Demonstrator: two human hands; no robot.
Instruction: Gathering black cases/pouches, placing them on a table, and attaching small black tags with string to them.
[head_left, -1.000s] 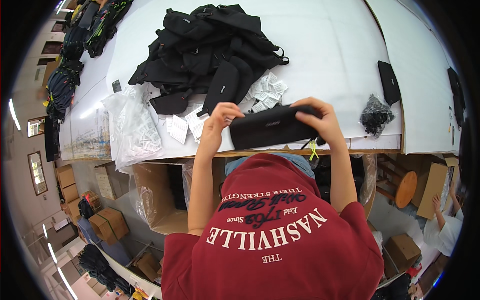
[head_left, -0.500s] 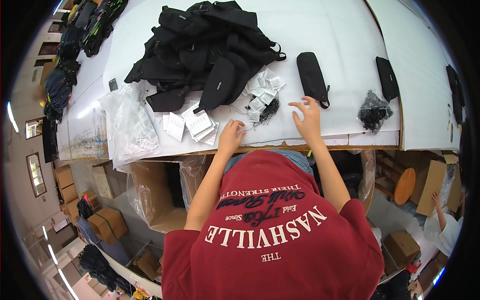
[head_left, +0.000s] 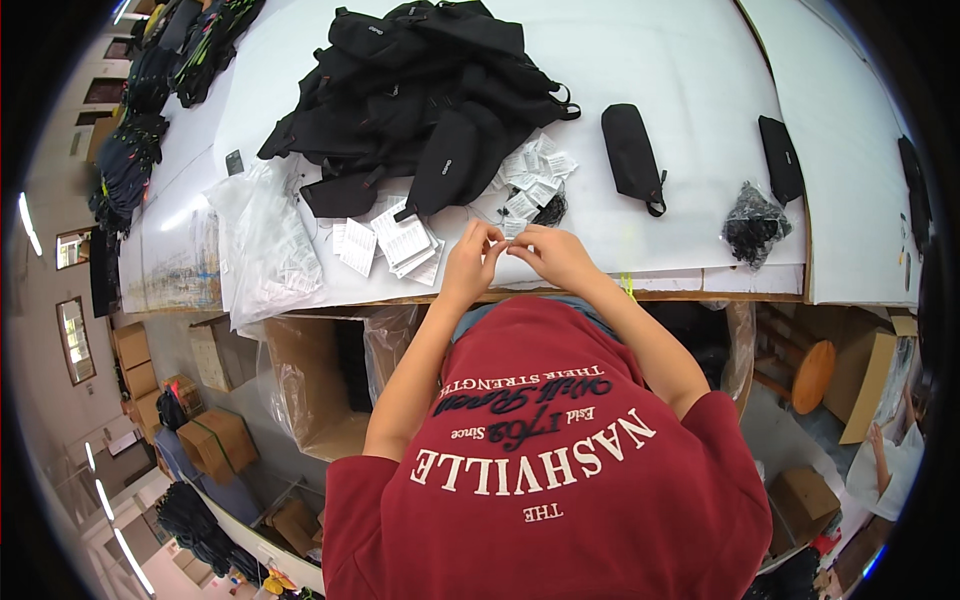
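Note:
My left hand (head_left: pixel 476 262) and my right hand (head_left: pixel 556 256) meet over the table's near edge, thumbs and fingers pinched together. What they pinch is too small to make out. Just beyond the fingertips lies a heap of small white printed tags (head_left: pixel 537 178) with a tangle of black strings (head_left: pixel 551 210). Larger white printed cards (head_left: pixel 402 236) are stacked loosely beside my left hand. Farther off is a big pile of black zip pouches (head_left: pixel 400 110). A single black pouch (head_left: pixel 632 155) with a loop at its near end lies beyond my right hand.
A clear plastic bag (head_left: pixel 262 250) of white tags sits at the table's left front. To the right are a small clear bag of black items (head_left: pixel 755 228) and another black pouch (head_left: pixel 780 160). Below the edge stand lined cartons (head_left: pixel 310 400) and a wooden stool (head_left: pixel 812 376).
My right hand has come left and inward from beside the single pouch, and its spread fingers have closed. My left hand has shifted slightly right, so the fingertips now meet.

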